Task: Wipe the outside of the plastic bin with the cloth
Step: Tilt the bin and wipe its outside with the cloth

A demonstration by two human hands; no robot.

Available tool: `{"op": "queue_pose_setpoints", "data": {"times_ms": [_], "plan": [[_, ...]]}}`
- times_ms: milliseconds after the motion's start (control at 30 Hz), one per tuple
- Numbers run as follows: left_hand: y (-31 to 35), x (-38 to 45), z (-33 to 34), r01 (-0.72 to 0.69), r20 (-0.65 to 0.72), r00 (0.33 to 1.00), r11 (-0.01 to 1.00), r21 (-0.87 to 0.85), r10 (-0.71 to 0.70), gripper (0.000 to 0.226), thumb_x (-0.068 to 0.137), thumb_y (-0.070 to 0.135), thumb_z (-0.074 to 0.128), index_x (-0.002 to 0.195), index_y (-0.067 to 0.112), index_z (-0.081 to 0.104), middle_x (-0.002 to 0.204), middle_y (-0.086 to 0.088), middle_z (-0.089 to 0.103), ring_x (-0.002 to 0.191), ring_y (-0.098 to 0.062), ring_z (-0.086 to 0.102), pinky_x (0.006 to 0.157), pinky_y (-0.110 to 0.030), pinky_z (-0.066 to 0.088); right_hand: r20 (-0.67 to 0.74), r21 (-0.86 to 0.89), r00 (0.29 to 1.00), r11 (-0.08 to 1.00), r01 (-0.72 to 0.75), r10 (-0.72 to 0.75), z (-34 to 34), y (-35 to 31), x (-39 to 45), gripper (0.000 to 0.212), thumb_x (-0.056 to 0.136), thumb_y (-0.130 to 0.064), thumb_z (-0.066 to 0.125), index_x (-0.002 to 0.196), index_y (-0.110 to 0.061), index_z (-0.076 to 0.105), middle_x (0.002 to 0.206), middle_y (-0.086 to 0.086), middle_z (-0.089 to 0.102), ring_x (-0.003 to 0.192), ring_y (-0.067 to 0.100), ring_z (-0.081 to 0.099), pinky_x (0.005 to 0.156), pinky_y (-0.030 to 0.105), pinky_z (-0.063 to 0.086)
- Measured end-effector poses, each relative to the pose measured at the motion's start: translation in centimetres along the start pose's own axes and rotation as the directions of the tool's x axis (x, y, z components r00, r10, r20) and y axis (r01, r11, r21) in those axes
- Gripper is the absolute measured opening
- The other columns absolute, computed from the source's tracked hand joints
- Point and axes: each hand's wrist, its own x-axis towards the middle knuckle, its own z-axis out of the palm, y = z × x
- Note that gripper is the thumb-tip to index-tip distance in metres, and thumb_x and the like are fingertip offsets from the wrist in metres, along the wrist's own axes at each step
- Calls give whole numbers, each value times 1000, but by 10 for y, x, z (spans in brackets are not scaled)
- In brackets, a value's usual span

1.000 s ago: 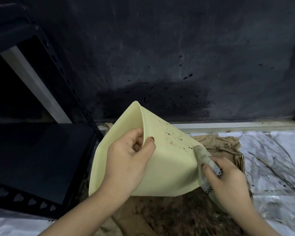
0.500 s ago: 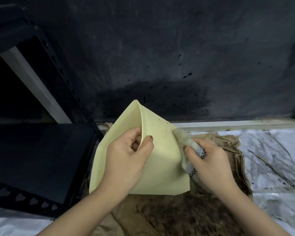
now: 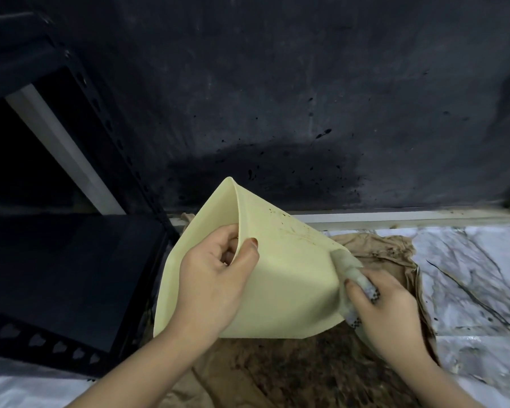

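A pale yellow plastic bin [image 3: 289, 278] is held tilted above the floor, its outer wall facing me and speckled with dark spots near the top right. My left hand [image 3: 215, 278] grips the bin's rim, fingers inside and thumb on the outside. My right hand [image 3: 386, 307] holds a grey-white cloth [image 3: 348, 272] with a dark dotted pattern and presses it against the bin's right edge.
A dirty brown cloth [image 3: 306, 375] strewn with soil lies under the bin. White plastic sheeting [image 3: 477, 260] covers the floor to the right. A black metal shelf rack [image 3: 56, 266] stands at the left. A dark splattered wall [image 3: 277, 98] rises behind.
My right hand has slid the cloth from the middle of the bin's wall back down to its right edge. The left hand keeps its grip on the rim.
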Motion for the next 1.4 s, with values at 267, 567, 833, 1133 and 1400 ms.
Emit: {"op": "queue_pose_setpoints", "data": {"times_ms": [267, 567, 833, 1133, 1400], "plan": [[2, -9, 4, -51, 58, 997, 998, 36, 49, 17, 77, 31, 57, 84, 33, 72, 78, -7, 73, 76, -35, 65, 69, -50, 54, 89, 253, 942, 922, 293, -323, 7, -105, 7, 9, 78, -16, 60, 80, -22, 65, 69, -14, 52, 72, 0, 53, 61, 4, 37], [1, -9, -2, 14, 43, 999, 1000, -26, -13, 19, 75, 29, 58, 87, 33, 72, 88, -8, 75, 87, -37, 66, 81, -56, 53, 47, 9, 991, 992, 127, -127, 14, -29, 38, 16, 82, -10, 60, 68, -18, 60, 64, -6, 55, 64, 1, 50, 59, 2, 35], [1, -5, -5, 81, 101, 992, 996, -23, -79, 39, 69, 22, 55, 101, 42, 63, 99, 20, 73, 93, -5, 67, 83, -25, 53, 11, -79, 998, 995, -54, 55, 6, 32, 36, 44, 82, -7, 58, 50, -30, 38, 55, -4, 48, 56, 9, 45, 50, 21, 28], [15, 3, -10, 158, 32, 986, 985, 72, -161, 37, 89, 13, 51, 75, 41, 71, 86, 6, 75, 82, -19, 68, 74, -34, 54, -11, -137, 1000, 990, -17, 16, 3, 43, 10, 4, 79, -1, 62, 79, -4, 64, 68, -13, 45, 61, 5, 46, 55, 16, 30], [15, 2, -9, 73, 8, 997, 997, 31, -73, 47, 88, 13, 54, 70, 53, 70, 78, 14, 76, 75, -23, 70, 71, -36, 55, -62, -1, 989, 991, 131, -131, 3, -14, -5, 12, 73, -2, 69, 83, -7, 69, 69, -3, 55, 66, 10, 50, 61, 10, 36]]}}
